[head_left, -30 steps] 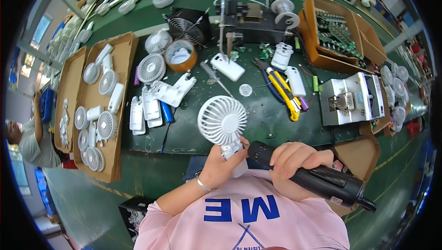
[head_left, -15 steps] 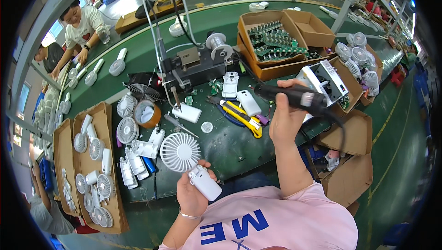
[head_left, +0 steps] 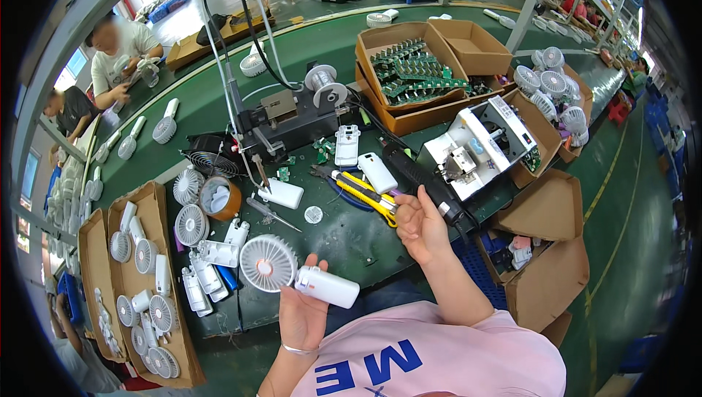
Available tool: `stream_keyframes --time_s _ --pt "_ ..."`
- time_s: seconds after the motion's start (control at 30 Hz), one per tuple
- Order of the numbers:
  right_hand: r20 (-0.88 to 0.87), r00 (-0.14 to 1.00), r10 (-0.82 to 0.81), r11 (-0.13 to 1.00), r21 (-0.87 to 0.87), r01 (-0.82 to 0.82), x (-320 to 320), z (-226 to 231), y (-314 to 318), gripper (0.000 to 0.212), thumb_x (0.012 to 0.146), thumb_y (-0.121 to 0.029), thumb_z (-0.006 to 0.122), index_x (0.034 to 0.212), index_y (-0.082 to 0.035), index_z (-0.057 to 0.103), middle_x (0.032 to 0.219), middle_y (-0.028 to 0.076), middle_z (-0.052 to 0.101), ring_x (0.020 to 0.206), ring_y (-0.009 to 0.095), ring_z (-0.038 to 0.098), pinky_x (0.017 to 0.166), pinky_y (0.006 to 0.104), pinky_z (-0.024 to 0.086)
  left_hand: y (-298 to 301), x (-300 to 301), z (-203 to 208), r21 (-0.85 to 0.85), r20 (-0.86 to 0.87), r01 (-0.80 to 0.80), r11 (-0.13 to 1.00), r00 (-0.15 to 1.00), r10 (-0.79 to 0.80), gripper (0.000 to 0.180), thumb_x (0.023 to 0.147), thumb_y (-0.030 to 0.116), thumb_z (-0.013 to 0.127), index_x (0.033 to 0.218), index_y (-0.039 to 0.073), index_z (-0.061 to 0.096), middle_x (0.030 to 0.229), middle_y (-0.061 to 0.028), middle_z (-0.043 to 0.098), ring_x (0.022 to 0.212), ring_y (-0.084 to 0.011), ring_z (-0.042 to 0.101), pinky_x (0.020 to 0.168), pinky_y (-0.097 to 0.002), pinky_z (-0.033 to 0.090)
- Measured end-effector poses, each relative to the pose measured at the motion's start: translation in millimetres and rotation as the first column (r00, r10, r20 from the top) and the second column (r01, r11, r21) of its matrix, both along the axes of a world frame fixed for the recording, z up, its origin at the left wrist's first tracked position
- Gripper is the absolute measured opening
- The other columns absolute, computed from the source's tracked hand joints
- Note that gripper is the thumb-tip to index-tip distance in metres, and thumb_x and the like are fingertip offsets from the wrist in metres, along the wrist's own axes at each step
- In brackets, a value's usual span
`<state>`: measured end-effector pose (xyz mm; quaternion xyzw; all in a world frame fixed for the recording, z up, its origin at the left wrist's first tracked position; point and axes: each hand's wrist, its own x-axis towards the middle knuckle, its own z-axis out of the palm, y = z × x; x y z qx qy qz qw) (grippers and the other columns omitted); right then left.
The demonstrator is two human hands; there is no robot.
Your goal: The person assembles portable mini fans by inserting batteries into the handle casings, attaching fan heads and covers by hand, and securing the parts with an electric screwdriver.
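My left hand (head_left: 303,316) is closed round a white handheld fan (head_left: 269,264), its fingers at the joint between the round grille and the handle. The fan lies nearly level over the table's near edge, with the handle pointing right. A black electric screwdriver (head_left: 422,180) rests on the table in front of the white machine, its cord end toward me. My right hand (head_left: 424,230) is beside the screwdriver's near end, fingers loosely curled and apart, with nothing seen in them. Just left of it lie a yellow utility knife (head_left: 365,191) and dark-handled pliers (head_left: 340,186).
A soldering stand with a solder spool (head_left: 325,85) stands at the back. Cardboard boxes hold circuit boards (head_left: 413,72) and fans (head_left: 553,84). A white metal machine (head_left: 468,156) is at right. White casings (head_left: 207,276) and a fan tray (head_left: 157,199) lie left. Two people sit across the line.
The black screwdriver, held raised in my right hand before, now lies on the table, and that hand has come down and left. My left hand has turned the fan from upright-slanting to nearly level.
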<state>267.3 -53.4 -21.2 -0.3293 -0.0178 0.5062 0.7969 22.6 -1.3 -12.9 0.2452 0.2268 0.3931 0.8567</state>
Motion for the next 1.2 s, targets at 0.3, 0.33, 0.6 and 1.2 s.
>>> stream_keyframes --time_s 0.3,0.33,0.6,1.2 --pt "0.875 -0.441 0.2 0.976 -0.218 0.011 -104 35 18 0.035 0.074 -0.028 0.066 0.094 -0.001 0.055 0.086 0.011 0.051 0.086 0.028 0.05 0.073 0.0374 0.042 -8 9 20 -0.022 -0.01 0.027 0.999 1.0 -0.027 0.067 0.093 0.056 0.036 0.138 0.007 0.028 0.137 -0.0131 0.038 0.126 -0.0261 0.039 0.105 -0.0425 0.032" --pt "0.875 -0.441 0.2 0.977 -0.215 0.016 -106 35 21 0.035 0.074 -0.028 0.066 0.094 -0.001 0.055 0.086 0.011 0.051 0.086 0.028 0.05 0.073 0.0374 0.042 -8 10 23 0.016 -0.066 0.026 1.0 0.997 -0.025 0.071 0.092 0.058 0.034 0.139 0.005 0.028 0.137 -0.0138 0.038 0.128 -0.0252 0.037 0.106 -0.042 0.03" --pt "0.662 -0.743 0.097 0.973 -0.218 -0.068 -106 32 33 0.039 0.072 -0.03 0.066 0.089 0.003 0.054 0.078 0.009 0.049 0.073 0.021 0.053 0.056 0.029 0.044 2 3 15 -0.069 0.009 0.019 0.997 1.0 -0.019 0.048 0.095 0.044 0.042 0.127 0.009 0.042 0.122 -0.0106 0.053 0.11 -0.0216 0.054 0.09 -0.0374 0.046" --pt "0.78 -0.536 0.324 0.92 -0.127 0.37 -51 35 50 0.063 0.074 -0.024 0.072 0.126 0.001 0.044 0.115 0.02 0.049 0.096 0.037 0.054 0.076 0.0428 0.047 25 -8 9 -0.136 -0.193 -0.046 0.99 0.981 0.019 0.033 0.093 0.023 0.047 0.118 0.001 0.046 0.127 -0.0228 0.051 0.114 -0.0343 0.053 0.093 -0.0466 0.044"
